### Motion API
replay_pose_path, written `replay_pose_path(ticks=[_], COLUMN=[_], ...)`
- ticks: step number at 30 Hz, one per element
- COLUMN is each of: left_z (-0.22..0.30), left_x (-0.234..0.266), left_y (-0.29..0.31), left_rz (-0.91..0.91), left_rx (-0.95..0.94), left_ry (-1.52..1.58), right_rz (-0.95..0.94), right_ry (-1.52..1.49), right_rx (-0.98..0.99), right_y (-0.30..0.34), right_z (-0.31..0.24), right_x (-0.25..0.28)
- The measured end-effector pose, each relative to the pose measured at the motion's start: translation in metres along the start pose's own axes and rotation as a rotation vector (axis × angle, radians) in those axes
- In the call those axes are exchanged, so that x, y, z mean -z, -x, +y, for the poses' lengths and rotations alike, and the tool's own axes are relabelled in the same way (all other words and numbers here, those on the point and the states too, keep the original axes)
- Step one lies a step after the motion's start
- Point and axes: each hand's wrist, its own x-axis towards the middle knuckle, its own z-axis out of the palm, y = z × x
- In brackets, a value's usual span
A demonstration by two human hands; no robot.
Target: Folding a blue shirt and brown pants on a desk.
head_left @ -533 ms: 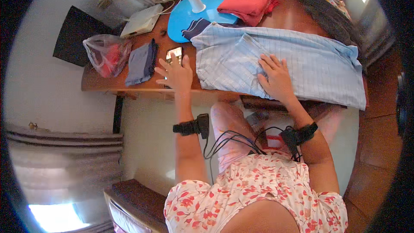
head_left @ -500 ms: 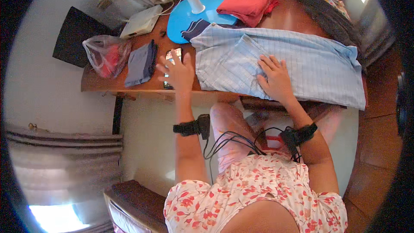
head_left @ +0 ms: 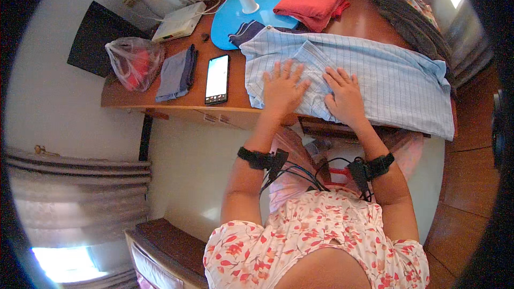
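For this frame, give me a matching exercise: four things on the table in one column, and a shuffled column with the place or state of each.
Things:
1. light blue shirt
2. phone
3. red cloth
4. plastic bag

Places or states:
A. folded at the table's far edge
B. spread flat under the left hand and right hand
C. at the table's left end
D. lying flat, left of the shirt

Pairs: 1-B, 2-D, 3-A, 4-C

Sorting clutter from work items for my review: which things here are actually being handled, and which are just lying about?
In hand:
- light blue checked cloth shirt, spread on the brown wooden table
- left hand and right hand, both flat on it

Lying about:
- black phone
- folded red cloth
- folded grey-blue cloth
- clear plastic bag
- blue round lamp base
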Motion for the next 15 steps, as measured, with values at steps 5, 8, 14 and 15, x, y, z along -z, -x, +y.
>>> replay_pose_path(ticks=[5, 8, 14, 15], left_z=[-0.017, -0.011, 0.03, 0.032], left_x=[0.008, 0.011, -0.006, -0.006], left_y=[-0.002, -0.004, 0.003, 0.005], left_rz=[-0.01, -0.035, -0.029, -0.004], left_rx=[0.167, 0.318, -0.039, -0.035], left_ry=[-0.113, -0.285, 0.121, 0.074], right_rz=[-0.032, -0.018, 0.012, 0.011], right_ry=[0.002, 0.007, 0.041, 0.046], right_rx=[-0.027, -0.002, -0.008, -0.013], right_y=[0.001, 0.002, 0.002, 0.002], right_z=[-0.001, 0.002, 0.005, 0.005], right_x=[0.003, 0.001, -0.003, -0.003])
